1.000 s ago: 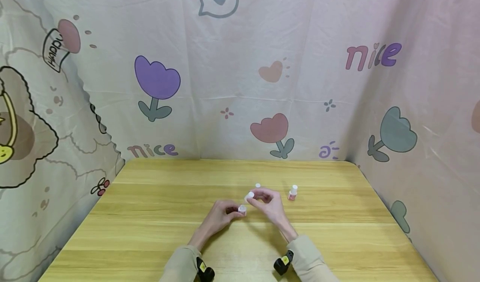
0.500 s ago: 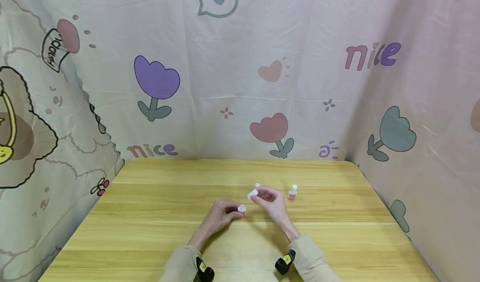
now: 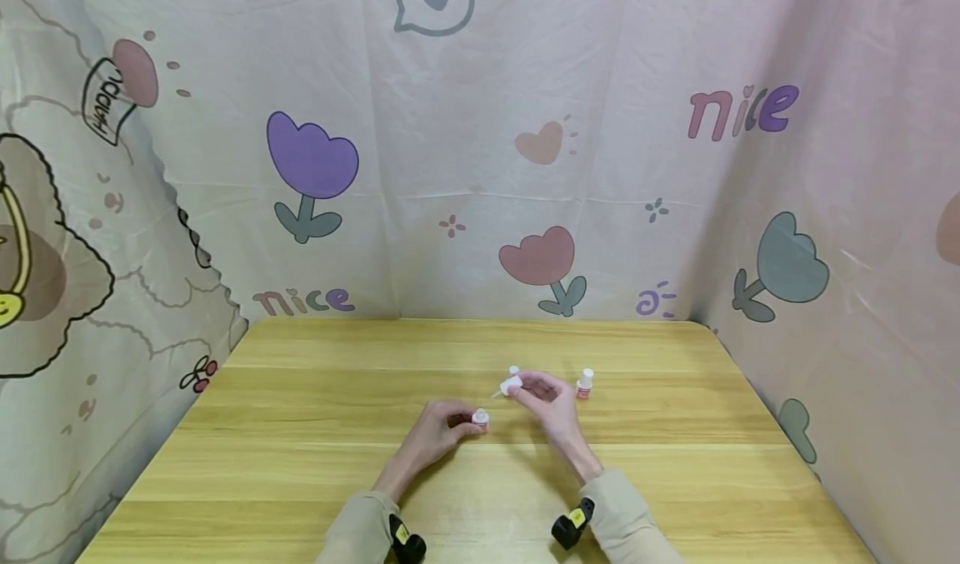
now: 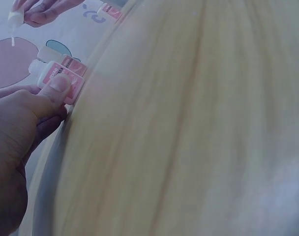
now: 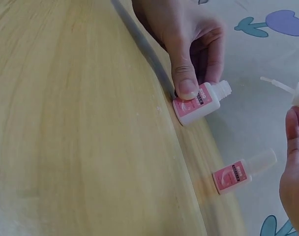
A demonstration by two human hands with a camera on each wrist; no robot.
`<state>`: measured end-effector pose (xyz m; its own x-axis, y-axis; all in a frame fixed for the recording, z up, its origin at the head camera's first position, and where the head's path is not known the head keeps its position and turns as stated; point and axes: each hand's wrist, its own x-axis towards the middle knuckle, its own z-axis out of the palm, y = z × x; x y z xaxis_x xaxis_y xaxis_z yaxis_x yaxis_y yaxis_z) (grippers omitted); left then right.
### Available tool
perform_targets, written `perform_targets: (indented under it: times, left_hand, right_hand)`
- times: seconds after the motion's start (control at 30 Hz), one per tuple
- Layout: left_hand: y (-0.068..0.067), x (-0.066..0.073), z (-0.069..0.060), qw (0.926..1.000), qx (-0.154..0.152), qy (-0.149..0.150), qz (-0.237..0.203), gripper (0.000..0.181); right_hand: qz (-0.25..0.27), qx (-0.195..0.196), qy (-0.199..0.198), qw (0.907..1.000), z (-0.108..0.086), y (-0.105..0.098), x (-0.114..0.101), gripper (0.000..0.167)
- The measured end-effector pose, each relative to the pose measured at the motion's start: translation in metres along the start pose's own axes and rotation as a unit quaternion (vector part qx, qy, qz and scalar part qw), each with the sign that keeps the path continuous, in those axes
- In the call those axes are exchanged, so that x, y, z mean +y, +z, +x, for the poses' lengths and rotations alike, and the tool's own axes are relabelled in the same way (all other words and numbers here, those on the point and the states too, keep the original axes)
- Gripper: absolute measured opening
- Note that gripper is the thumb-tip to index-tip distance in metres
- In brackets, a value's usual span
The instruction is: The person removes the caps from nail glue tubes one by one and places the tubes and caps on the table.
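A small white bottle with a pink label (image 3: 481, 419) stands uncapped on the table, its threaded neck bare in the right wrist view. My left hand (image 3: 438, 431) pinches it, thumb across the label (image 5: 198, 104). Between the thumb and fingers of my right hand (image 3: 553, 406) is a white brush cap (image 3: 512, 386), held above and to the right of the bottle. Its thin brush (image 5: 277, 84) points toward the left, apart from the bottle's opening. Whitish wet-looking stuff coats the brush tip. The label print is too small to read surely.
A matching capped bottle (image 3: 585, 384) stands upright right of my right hand. Another bottle's white cap (image 3: 513, 371) shows just behind that hand, its body mostly hidden. The wooden table (image 3: 300, 447) ends at a printed curtain (image 3: 450, 256).
My right hand has drawn slightly back and to the right with the brush cap, which has tilted so its brush now shows. My left hand keeps hold of the bottle, nearly still.
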<state>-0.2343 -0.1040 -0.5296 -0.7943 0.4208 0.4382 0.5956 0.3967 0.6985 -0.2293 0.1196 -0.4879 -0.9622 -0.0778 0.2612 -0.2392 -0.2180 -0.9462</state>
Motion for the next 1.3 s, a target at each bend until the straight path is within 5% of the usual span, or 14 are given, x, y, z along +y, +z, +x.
perform_targets:
  times: [0.4,0.63,1.07,1.3]
  left_hand:
    - [-0.003,-0.004,-0.003,0.9997,0.009,0.023,0.002,0.012]
    - [-0.006,-0.003,-0.004,1.0000,0.000,-0.007,0.000,0.013]
    - [-0.011,-0.005,-0.006,0.9997,-0.002,-0.024,-0.002,0.014]
    - [-0.013,-0.005,-0.007,0.9996,0.009,-0.022,-0.012,0.016]
  right_hand:
    - [0.017,-0.020,-0.006,0.9996,-0.001,-0.001,0.000,0.046]
    - [0.021,-0.026,-0.004,0.9994,-0.002,-0.001,0.003,0.042]
    - [-0.030,-0.031,0.043,0.9981,-0.003,0.000,0.006,0.036]
    - [-0.013,-0.053,0.078,0.9955,-0.002,-0.001,0.008,0.043]
